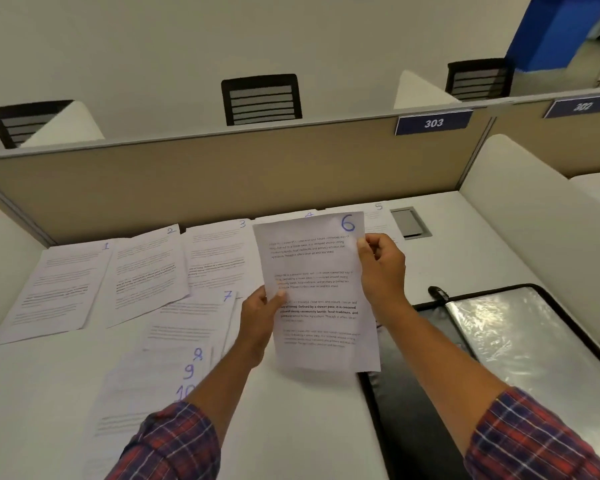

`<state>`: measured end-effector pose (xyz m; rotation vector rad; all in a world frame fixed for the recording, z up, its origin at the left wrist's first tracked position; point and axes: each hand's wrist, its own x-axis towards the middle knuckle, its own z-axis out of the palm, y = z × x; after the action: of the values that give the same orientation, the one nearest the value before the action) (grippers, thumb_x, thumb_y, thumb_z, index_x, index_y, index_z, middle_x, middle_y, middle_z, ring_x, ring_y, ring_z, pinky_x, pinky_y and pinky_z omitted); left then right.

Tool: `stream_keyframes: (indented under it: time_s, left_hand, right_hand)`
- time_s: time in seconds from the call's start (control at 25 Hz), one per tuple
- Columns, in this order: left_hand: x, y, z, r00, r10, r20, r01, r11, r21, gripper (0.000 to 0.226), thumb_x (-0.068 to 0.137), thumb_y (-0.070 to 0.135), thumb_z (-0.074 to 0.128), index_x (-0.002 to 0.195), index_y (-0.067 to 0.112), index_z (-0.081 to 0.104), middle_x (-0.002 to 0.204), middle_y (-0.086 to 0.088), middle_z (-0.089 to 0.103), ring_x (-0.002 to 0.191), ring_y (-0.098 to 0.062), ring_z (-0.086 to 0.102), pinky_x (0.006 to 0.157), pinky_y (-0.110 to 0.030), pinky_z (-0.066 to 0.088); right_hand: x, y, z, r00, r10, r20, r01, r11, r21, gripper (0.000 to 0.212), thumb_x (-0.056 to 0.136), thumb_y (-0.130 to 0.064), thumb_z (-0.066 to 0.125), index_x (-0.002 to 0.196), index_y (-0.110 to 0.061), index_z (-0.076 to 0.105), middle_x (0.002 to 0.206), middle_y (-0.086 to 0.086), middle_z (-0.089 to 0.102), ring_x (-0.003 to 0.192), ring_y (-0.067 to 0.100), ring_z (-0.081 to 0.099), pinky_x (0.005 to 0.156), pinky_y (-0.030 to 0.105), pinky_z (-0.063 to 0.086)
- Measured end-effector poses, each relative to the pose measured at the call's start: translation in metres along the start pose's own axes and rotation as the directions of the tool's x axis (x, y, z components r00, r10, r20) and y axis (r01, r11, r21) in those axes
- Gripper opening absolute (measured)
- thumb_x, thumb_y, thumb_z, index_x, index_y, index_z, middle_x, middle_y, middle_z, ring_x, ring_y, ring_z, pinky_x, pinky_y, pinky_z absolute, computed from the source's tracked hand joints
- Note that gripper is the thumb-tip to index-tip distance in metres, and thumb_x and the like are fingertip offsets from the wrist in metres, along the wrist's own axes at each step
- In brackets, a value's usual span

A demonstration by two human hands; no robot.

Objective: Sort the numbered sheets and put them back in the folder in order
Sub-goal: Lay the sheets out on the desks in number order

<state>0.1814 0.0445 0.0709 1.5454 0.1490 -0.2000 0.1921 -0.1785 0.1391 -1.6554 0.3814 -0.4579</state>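
Nearest to me, the plaid sleeves [174,445] come in over the white desk [309,427]. At lower left lies an overlapped pile [146,393] showing 8, 9 and 10. At lower right the folder [413,410] lies open, black with a shiny clear pocket; I cannot tell whether anything is inside it.

Just beyond, I have sheet 6 [317,292] held up off the desk in both hands. The left hand [258,317] pinches its left edge, thumb on the front. The right hand [383,268] grips the upper right edge with its fingers curled round it. Sheet 7 [191,323] lies just left of the left hand.

Further back, sheet 1 [59,289], sheet 2 [146,271] and sheet 3 [219,254] lie in a row. Sheet 4 [291,216] is mostly hidden behind sheet 6, and sheet 5 [376,216] peeks out at its right, near the beige partition [222,181].

I judge this to be the sorting step: 6 needs its place in the run, after 5 and before 7. The next move calls for laying it flat without nudging its neighbours. Gathering the sheets into the folder comes afterwards.
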Motion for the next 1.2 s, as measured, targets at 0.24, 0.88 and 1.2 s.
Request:
stream_keyframes:
  time_s: [0.24,0.88,1.2]
  left_hand:
    - [0.017,0.0,0.097,0.997,-0.044,-0.062,0.037,0.993,-0.11,0.022,0.102,0.011,0.063,0.12,0.019,0.074,0.113,0.002,0.079,0.102,-0.021,0.075,0.086,-0.04,0.062]
    - [0.116,-0.002,0.29,0.997,-0.053,-0.053,0.057,0.995,0.079,0.024,0.102,0.015,0.066,0.113,0.036,0.065,0.123,0.004,0.073,0.107,-0.012,0.07,0.089,-0.028,0.058]
    - [0.161,-0.038,0.361,0.941,0.138,0.309,-0.338,0.422,0.841,0.079,0.103,0.05,0.055,0.165,0.023,0.014,0.173,-0.002,0.013,0.16,-0.024,0.011,0.13,-0.046,0.01]
  right_hand:
    - [0.044,0.035,-0.085,0.988,0.124,0.097,-0.117,0.99,-0.074,0.02,0.107,-0.037,0.055,0.107,-0.022,0.067,0.1,-0.002,0.073,0.089,0.015,0.071,0.072,0.03,0.059]
    - [0.157,0.152,-0.229,0.952,0.304,-0.035,-0.306,0.944,-0.121,0.015,0.105,-0.019,0.059,0.098,-0.02,0.073,0.095,-0.002,0.076,0.087,0.016,0.072,0.071,0.029,0.058]
    - [0.257,0.186,-0.277,0.914,0.372,-0.161,-0.396,0.905,-0.154,0.018,0.103,-0.016,0.059,0.094,-0.013,0.075,0.096,0.003,0.074,0.09,0.022,0.069,0.068,0.029,0.054]
